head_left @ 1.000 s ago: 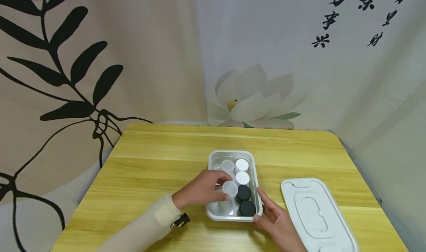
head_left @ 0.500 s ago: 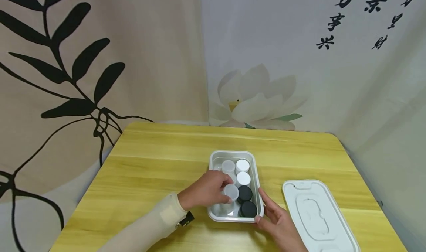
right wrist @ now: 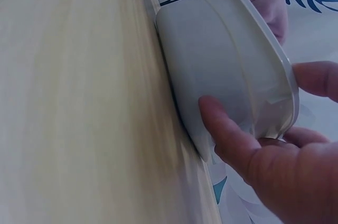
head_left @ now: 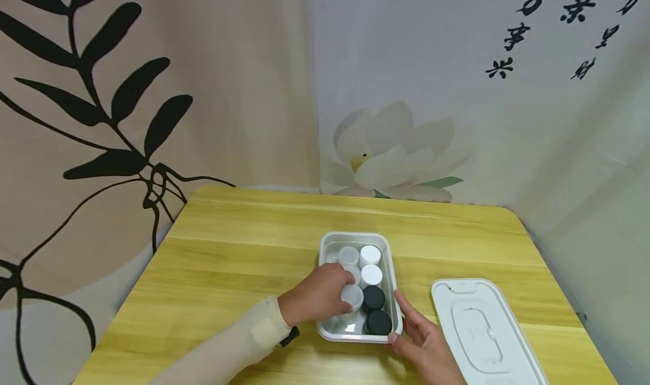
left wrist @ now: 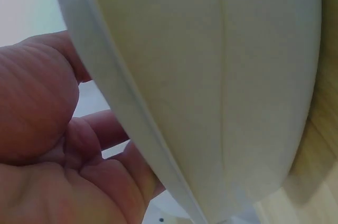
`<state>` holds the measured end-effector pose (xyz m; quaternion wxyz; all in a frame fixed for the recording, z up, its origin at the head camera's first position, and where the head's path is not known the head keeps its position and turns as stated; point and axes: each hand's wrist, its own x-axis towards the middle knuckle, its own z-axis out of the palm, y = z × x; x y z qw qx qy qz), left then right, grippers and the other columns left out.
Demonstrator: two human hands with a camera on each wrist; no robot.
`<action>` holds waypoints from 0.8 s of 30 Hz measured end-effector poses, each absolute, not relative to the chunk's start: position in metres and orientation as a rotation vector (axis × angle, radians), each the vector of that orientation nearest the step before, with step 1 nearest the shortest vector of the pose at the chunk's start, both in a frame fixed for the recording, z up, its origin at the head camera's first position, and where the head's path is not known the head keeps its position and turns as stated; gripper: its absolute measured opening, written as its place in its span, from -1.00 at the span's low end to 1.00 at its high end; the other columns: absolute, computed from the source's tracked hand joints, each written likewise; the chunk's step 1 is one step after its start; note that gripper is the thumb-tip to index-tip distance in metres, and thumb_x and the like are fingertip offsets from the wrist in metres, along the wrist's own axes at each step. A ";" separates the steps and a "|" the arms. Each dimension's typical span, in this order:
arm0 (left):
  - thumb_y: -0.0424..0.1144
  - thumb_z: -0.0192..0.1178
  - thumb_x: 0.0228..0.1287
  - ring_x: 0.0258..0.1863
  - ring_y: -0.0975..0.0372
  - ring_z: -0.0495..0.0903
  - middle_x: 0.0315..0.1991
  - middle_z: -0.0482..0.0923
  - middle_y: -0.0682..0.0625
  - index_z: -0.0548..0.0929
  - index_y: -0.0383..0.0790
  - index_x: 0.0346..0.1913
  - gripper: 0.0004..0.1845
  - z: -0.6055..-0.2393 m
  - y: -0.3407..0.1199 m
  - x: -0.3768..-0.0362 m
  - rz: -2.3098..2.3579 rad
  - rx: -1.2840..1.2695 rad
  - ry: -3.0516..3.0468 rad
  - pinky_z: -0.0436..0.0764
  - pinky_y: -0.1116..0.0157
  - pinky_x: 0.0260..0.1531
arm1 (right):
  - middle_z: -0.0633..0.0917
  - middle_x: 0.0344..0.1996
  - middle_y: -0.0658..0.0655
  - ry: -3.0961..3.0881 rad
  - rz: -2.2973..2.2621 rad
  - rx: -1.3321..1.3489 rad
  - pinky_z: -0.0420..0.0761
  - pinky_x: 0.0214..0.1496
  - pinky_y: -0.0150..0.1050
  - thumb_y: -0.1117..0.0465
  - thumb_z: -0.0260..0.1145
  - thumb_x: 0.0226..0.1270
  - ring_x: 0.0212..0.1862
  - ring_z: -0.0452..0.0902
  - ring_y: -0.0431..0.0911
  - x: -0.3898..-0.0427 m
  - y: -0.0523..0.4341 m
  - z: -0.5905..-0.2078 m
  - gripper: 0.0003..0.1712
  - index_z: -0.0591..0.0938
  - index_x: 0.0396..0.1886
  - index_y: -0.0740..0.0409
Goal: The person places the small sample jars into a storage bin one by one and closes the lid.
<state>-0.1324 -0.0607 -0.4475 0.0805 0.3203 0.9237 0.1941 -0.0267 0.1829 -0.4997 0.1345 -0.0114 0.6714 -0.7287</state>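
A white rectangular box (head_left: 328, 335) stands uncovered on the table, holding several small round jars. My left hand (head_left: 320, 294) reaches over its left rim and grips a jar with a translucent lid (head_left: 352, 297) between thumb and fingers. Behind that jar is another translucent-lidded jar (head_left: 348, 256), with one more partly covered by my fingers. Along the right side stand two white-lidded jars (head_left: 371, 275) and two black-lidded jars (head_left: 378, 322). My right hand (head_left: 424, 337) holds the box's front right corner; in the right wrist view its fingers (right wrist: 216, 115) touch the outer wall and rim.
A white lid (head_left: 484, 328) lies flat on the wooden table (head_left: 264, 232), right of the box and close to my right hand. Behind the table hang curtains (head_left: 244, 80) printed with a plant, a lotus and dark characters.
My left hand has shifted slightly right and toward the front, and the jar it grips sits a little nearer the front of the box. My right hand has stayed at the corner.
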 end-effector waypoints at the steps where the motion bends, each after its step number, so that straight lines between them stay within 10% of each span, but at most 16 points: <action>1: -0.11 0.65 0.03 -0.18 0.22 0.63 -0.19 0.77 0.01 0.81 -0.22 -0.06 -0.57 -0.446 -0.060 -0.132 0.552 0.960 2.775 0.60 0.32 -0.10 | 0.13 0.67 0.25 1.952 -2.118 -0.021 0.74 0.15 -0.24 0.40 0.39 0.40 0.40 0.41 -0.46 -0.027 0.182 -0.499 -0.06 0.20 0.70 0.14; 24: -0.29 0.54 0.16 -0.33 0.27 0.46 -0.22 0.61 -0.01 0.75 -0.24 0.00 -0.66 -0.448 -0.052 -0.125 0.451 0.906 2.762 0.49 0.38 -0.37 | 0.18 0.67 0.18 2.033 -2.098 -0.006 0.73 0.17 -0.27 0.40 0.42 0.37 0.45 0.39 -0.29 -0.026 0.182 -0.502 -0.06 0.25 0.68 0.12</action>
